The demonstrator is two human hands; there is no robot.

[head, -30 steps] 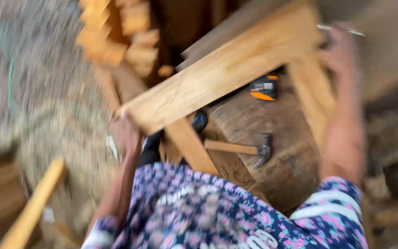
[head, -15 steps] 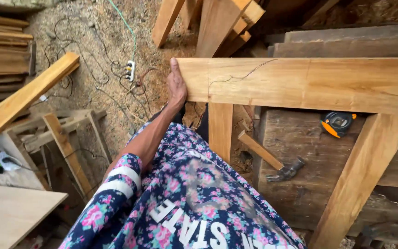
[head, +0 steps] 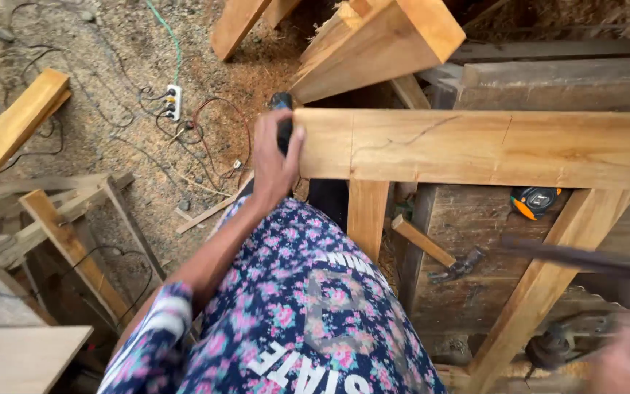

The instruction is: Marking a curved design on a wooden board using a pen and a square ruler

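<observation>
My left hand (head: 275,162) grips the left end of the pale wooden frame (head: 475,148) at centre frame. My right hand (head: 625,361), blurred at lower right, seems closed on a dark rod (head: 585,257). A wooden-handled hammer (head: 439,257) and an orange-black tape measure (head: 535,201) lie on the dark worn surface (head: 468,292) beneath.

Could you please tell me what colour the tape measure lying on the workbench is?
The tape measure is orange and black, seen in the head view.

Wooden frame (head: 475,146): pale timber, wide top rail level, two legs beneath, one upright, one slanting; faint crack lines in rail.
</observation>
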